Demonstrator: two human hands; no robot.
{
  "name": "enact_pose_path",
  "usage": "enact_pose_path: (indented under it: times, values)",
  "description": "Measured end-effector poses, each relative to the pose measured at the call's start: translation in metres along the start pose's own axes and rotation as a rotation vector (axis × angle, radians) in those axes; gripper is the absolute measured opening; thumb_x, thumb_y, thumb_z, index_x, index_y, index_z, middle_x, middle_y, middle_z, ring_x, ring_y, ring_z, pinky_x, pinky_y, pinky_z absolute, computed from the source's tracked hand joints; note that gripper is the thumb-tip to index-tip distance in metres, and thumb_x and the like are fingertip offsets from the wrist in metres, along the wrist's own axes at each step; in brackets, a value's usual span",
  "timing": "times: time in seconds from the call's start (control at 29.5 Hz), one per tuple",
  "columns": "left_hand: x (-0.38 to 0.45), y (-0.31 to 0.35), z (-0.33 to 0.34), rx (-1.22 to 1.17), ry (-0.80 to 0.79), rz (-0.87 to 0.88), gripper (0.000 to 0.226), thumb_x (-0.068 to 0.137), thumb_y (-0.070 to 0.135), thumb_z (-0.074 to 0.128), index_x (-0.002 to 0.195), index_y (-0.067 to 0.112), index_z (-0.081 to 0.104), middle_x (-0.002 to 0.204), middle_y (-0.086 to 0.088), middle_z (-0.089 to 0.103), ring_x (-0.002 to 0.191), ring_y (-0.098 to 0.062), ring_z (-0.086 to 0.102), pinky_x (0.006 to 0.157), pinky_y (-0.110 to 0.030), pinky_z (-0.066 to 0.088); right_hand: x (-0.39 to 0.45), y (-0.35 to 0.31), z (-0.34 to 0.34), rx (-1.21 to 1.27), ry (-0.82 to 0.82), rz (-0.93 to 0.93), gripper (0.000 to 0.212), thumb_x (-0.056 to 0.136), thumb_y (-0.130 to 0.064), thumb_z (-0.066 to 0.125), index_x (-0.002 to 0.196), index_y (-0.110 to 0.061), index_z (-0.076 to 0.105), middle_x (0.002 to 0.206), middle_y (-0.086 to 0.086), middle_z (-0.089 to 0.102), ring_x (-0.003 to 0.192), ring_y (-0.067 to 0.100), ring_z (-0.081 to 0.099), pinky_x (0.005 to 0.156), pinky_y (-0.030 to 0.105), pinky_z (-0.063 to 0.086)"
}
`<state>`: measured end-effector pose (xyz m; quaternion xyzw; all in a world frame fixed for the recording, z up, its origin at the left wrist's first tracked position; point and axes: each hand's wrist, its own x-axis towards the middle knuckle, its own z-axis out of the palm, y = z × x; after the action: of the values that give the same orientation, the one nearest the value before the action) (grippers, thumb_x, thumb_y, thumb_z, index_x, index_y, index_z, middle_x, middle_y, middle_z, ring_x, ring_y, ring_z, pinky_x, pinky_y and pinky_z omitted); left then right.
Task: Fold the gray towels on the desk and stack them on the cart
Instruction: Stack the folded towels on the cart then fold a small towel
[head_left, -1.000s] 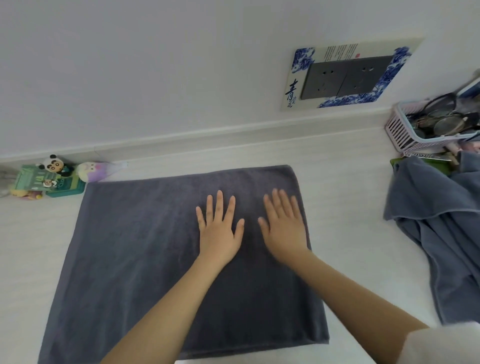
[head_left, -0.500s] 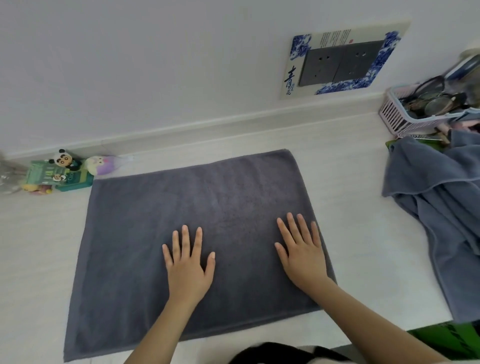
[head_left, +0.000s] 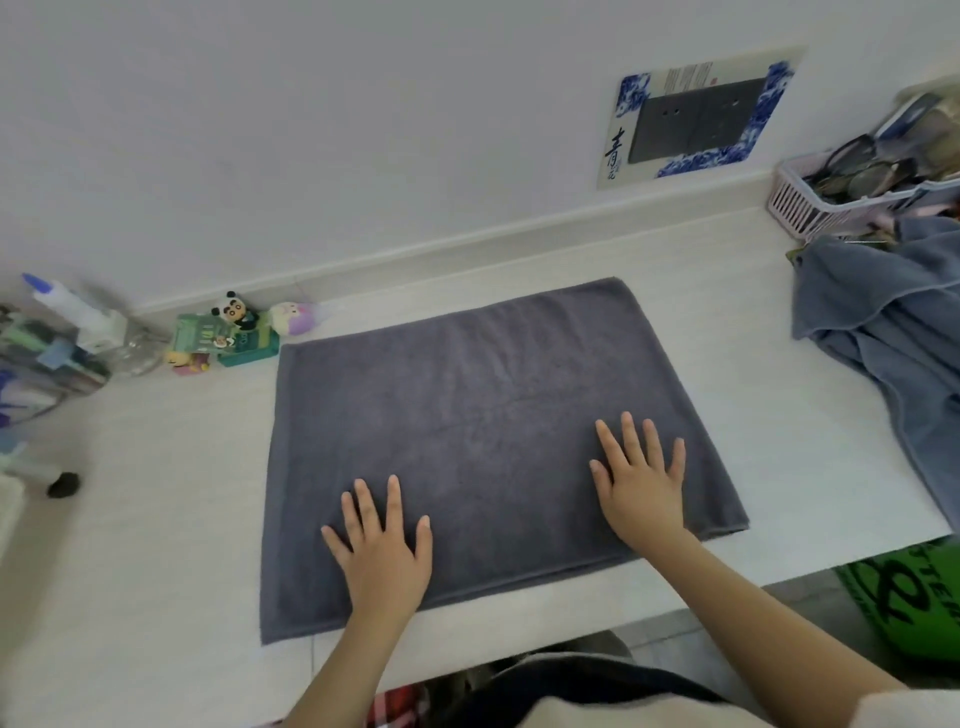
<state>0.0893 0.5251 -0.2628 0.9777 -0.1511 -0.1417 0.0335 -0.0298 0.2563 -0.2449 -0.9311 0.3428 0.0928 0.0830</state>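
The left hand lies flat, palm down with its fingers straight and spread, pressing the near part of the dark gray towel; it holds nothing in a grip. The right hand lies the same way, fingers straight and slightly fanned, resting on the towel's right portion a little farther from the person than the left hand. Neither hand curls round the cloth.

Under both hands stretches the white table, which runs out to the left of the left hand and to the right of the right hand. The dark gray towel is spread flat on it as a neat rectangle, reaching from just behind the wrists to well beyond the fingertips, its near edge close to the table's front edge.

Well to the right of the right hand lies a crumpled blue-gray towel, heaped loosely on the table and hanging over its right side. Beyond that heap, farther right and away from the hands, stands a pink basket holding glasses and small items that are hard to make out.

On the wall beyond the right hand is a dark socket panel with a blue and white surround.

Beyond the left hand and to its left, at the towel's far left corner, sits a small green box with a panda figure on it, just beside a pale purple toy.
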Motion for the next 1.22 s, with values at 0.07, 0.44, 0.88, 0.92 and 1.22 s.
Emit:
enact_pose_path:
  times: [0.07,0.44,0.88,0.92,1.22]
  values:
    - [-0.011,-0.008,0.002,0.016,-0.014,0.022,0.077,0.078,0.065,-0.01,0.147,0.031,-0.013,0.157,-0.005,-0.016,0.145,-0.03,-0.011,0.11,-0.061,-0.009,-0.022,-0.025,0.008,0.042,-0.03,-0.048,0.075,0.08,-0.058,-0.016,0.15,-0.034,-0.002,0.16,-0.002,-0.004,0.146,0.023,-0.009,0.113,0.047,-0.014]
    - [-0.018,-0.087,-0.033,-0.281,0.094,-0.232,0.045,0.095,0.045,0.045,0.135,0.024,0.046,0.152,-0.02,0.022,0.138,-0.039,0.02,0.11,-0.055,0.019,-0.064,-0.078,0.006,0.148,-0.049,-0.083,0.05,0.102,-0.039,0.023,0.151,-0.028,0.014,0.16,0.001,0.006,0.147,0.021,0.0,0.117,0.038,0.006]
    - [0.001,-0.073,-0.09,-0.945,0.149,-0.409,0.06,0.092,0.034,0.057,0.139,0.003,0.036,0.133,-0.015,0.052,0.118,-0.034,0.052,0.091,-0.036,0.042,-0.082,-0.093,0.022,0.218,-0.139,-0.143,0.049,0.101,-0.041,0.029,0.149,-0.034,0.02,0.16,-0.002,0.004,0.147,0.019,-0.002,0.117,0.036,0.0]
    - [0.002,-0.064,-0.096,-0.974,0.162,-0.333,0.052,0.093,0.033,0.055,0.135,0.005,0.044,0.129,-0.013,0.056,0.116,-0.033,0.054,0.09,-0.034,0.043,-0.08,-0.094,0.02,0.274,-0.139,-0.121,0.047,0.101,-0.04,0.031,0.147,-0.033,0.025,0.159,-0.003,0.009,0.147,0.018,0.001,0.117,0.037,0.003]
    - [-0.011,0.067,-0.114,-0.88,-0.071,0.225,0.055,0.097,0.035,0.049,0.147,0.024,0.031,0.148,0.005,0.039,0.135,-0.017,0.037,0.108,-0.026,0.029,-0.068,-0.087,-0.021,1.217,-0.026,0.223,0.032,0.101,-0.033,0.037,0.12,-0.022,0.06,0.111,-0.002,0.066,0.11,0.018,0.059,0.092,0.031,0.046]
